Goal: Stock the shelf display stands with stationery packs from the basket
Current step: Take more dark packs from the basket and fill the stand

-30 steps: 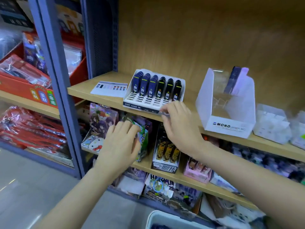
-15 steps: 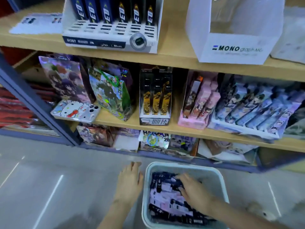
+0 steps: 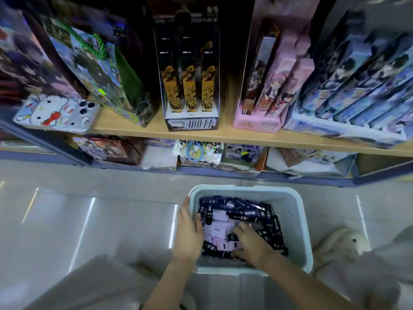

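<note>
- In the pale basket (image 3: 297, 220) on the floor, right under our view, we see the stationery packs (image 3: 243, 212): a loose heap of dark navy ones and pale lilac ones, lying every way.
- The right hand (image 3: 250, 240) is down inside the basket, palm on the heap, with its forearm coming in from the lower right. Its fingers bend down among the packs; we cannot tell whether they grip one.
- The left hand (image 3: 188, 231) lies along the basket's left rim, with its forearm rising from the bottom edge. The fingers point away from us, nearly straight, and the thumb sits on the inner side of the wall.
- Just beyond the basket we see a low shelf of mixed printed goods (image 3: 196, 151), too dim to read.
- Above that runs a wooden shelf (image 3: 143, 132). A black display box (image 3: 192, 124) stands on it, directly above the basket, holding three upright black-and-gold packs.
- To the right of it stand a pink display box (image 3: 257, 123) of illustrated packs and a wide blue tray (image 3: 339, 133) of slanted packs.
- To the left leans a printed gift bag (image 3: 100, 74) with green rope handles, and a cartoon-cat phone case (image 3: 55, 113) lies flat at the shelf's edge.
- The glossy grey floor (image 3: 89, 220) surrounds the basket, and a pale fluffy thing (image 3: 344, 241) lies just to its right.
</note>
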`<act>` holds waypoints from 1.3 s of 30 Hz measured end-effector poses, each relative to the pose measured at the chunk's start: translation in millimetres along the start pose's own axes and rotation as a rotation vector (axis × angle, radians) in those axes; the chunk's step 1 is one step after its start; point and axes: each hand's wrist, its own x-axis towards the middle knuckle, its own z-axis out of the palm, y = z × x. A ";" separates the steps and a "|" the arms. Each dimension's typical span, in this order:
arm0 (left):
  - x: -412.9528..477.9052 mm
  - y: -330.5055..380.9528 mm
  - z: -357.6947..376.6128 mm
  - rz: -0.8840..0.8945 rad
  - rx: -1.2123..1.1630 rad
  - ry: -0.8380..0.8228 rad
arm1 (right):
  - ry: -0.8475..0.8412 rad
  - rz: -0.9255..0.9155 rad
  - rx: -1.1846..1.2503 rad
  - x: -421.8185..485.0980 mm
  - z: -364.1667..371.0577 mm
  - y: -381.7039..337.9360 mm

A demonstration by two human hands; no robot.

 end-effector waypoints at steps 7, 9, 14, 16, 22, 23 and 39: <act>-7.8 -1.9 4.1 -0.039 0.011 0.028 | 0.018 0.026 0.099 0.9 -14.8 11.4; -12.1 -1.1 4.3 0.034 0.092 0.115 | 0.052 0.091 0.215 -1.5 -17.3 15.1; -26.7 7.7 19.1 0.245 0.139 0.101 | 0.228 0.166 0.484 -1.6 -29.5 5.8; -29.7 16.9 28.2 0.141 0.012 -0.007 | 0.242 0.169 0.616 -2.9 -37.4 -4.1; -19.6 28.5 41.4 -0.257 -0.388 -0.249 | 0.156 0.129 0.764 -8.9 -53.8 -27.1; -18.6 28.1 40.0 -0.266 -0.437 -0.243 | 0.159 0.120 0.768 -10.8 -54.7 -29.0; -23.3 35.5 23.7 -0.304 -0.549 -0.422 | 0.390 0.042 0.939 -8.5 -57.2 -35.2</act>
